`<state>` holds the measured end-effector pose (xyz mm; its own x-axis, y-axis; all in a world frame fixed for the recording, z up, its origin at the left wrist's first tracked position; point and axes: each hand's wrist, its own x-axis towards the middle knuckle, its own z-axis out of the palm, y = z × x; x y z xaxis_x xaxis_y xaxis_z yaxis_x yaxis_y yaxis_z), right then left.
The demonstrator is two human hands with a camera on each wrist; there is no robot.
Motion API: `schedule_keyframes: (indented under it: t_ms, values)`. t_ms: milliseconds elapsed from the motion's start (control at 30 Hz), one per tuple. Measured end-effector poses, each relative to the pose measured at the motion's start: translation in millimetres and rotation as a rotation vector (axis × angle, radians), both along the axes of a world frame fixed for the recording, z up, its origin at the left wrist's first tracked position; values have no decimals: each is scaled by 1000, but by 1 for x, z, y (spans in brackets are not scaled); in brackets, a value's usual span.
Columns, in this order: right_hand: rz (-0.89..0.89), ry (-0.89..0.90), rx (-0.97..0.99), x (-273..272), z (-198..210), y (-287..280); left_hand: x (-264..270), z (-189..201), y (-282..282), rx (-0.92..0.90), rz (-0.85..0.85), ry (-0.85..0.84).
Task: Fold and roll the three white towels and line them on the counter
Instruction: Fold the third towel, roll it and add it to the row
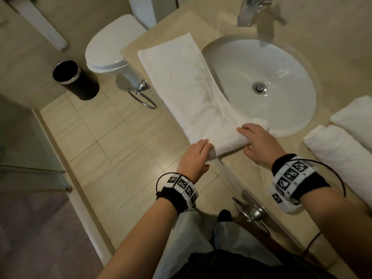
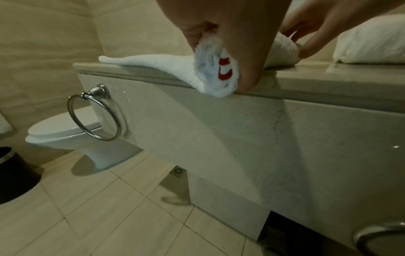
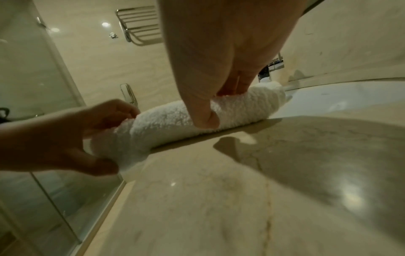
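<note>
Basin (image 1: pixel 237 63), oval and white, sat sunk in the beige surface (image 1: pixel 249 158) at the upper right of the head view, with only a metal drain plug (image 1: pixel 259 88) in its bottom. A black bin (image 1: pixel 75 79) stood on the floor at the left of that view beside a closed toilet (image 1: pixel 108 47); its inside was too dark to read.

The towel (image 1: pixel 181 85) lay as a long folded strip along the surface's front edge, left of the basin, its near end wound into a roll (image 1: pixel 231 142). The roll's right end overlapped the basin rim, and its left end overhung the front edge. The left hand (image 1: pixel 194 156) pinched that overhanging end between thumb and fingers; the right hand (image 1: pixel 259 142) curled over the roll's top, thumb against its near side. In the left wrist view a red mark showed in the roll's end, too small to read.

Bare surface stretched between the roll and two rolled towels (image 1: pixel 338 150) at the right edge, both cut off by the frame. A faucet (image 1: pixel 249 11) was cropped at the top.
</note>
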<state>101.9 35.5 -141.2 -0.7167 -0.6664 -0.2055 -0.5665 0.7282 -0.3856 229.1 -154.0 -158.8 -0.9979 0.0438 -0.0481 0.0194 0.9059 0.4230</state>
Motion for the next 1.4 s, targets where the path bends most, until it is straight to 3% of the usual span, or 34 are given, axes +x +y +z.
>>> schedule_keyframes:
  t_ms: [133,300,433,667,767,833,967,1033,1133,1267,1400]
  values:
    - [5,73,21,-4,-7,-6,-2,-6,-1,-11,24,8]
    - [38,135,29,-10,-7,-16,-8,4,-8,144,95,-84]
    - [-106,-1,44,-14,3,-20,-14,4,-20,272,169,-113]
    - [-59,-158,127,-41,18,-29,-19,6,-25,463,330,-85]
    - [-63,-247,72,-42,14,-22,-18,5,-26,556,428,-123]
    - [-205,-274,-65,-33,8,-12,-14,2,-23,607,453,-156]
    - [-714,-463,-298,-19,-1,3,-11,-6,-17,783,593,-286]
    - [-776,-548,-359,-17,-2,2,-12,-8,-17,924,767,-363]
    - [-912,-465,-472,-22,-3,-5,-12,-5,-19,1146,1028,-457]
    - [-1112,-199,-476,-26,-4,-8,-7,1,-23,1254,1009,-511]
    - [-1041,-162,-439,-19,-9,-2,2,0,-26,1245,1004,-530]
